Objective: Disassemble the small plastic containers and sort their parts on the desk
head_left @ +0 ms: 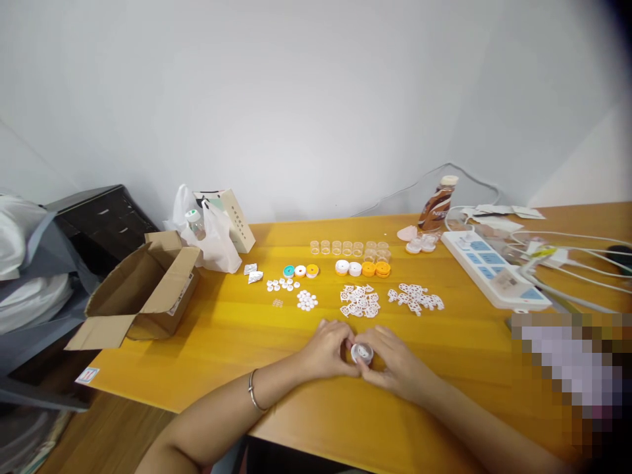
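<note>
Near the front of the wooden table (316, 395), a small round clear container with a white rim (362, 353) sits between my hands. My left hand (330, 349) grips its left side with thumb and fingers. From the right, my right hand (392, 362) holds it, the thumb along the near edge. Something white shows inside, too small to make out. Just beyond lie two piles of flat white cut-out plastic pieces (359, 301), (415, 298). Farther back are white and orange round caps (355, 268), a row of clear cups (347, 248), and small white discs (307, 301).
At the left stand an open cardboard box (143, 289) and a white plastic bag (220, 240). Teal, white and yellow rings (301, 270) lie near foil packets (253, 273). A brown drink bottle (438, 204), a power strip (494, 270) and loose cables (587, 250) occupy the right side.
</note>
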The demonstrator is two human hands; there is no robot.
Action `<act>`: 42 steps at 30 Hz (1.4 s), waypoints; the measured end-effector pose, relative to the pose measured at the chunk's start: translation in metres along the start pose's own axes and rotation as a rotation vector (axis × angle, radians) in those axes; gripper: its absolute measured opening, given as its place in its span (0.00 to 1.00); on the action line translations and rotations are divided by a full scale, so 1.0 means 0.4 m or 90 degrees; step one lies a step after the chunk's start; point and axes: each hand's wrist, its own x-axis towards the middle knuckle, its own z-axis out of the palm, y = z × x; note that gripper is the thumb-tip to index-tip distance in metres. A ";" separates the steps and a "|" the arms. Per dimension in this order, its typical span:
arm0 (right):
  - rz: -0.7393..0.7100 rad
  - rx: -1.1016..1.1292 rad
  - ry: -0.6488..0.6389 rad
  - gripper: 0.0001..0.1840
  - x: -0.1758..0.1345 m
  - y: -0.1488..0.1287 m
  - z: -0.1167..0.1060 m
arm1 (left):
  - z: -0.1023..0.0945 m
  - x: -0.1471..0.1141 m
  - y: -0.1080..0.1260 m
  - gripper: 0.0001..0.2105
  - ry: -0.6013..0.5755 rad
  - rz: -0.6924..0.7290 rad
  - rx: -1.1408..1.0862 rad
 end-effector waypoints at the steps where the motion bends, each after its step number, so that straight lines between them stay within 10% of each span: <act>1: -0.009 0.000 0.002 0.06 0.000 0.000 0.000 | 0.001 0.001 -0.001 0.16 -0.002 -0.002 0.005; 42: 0.118 0.078 -0.018 0.09 0.006 -0.009 -0.004 | -0.005 -0.004 -0.003 0.15 -0.015 0.042 0.006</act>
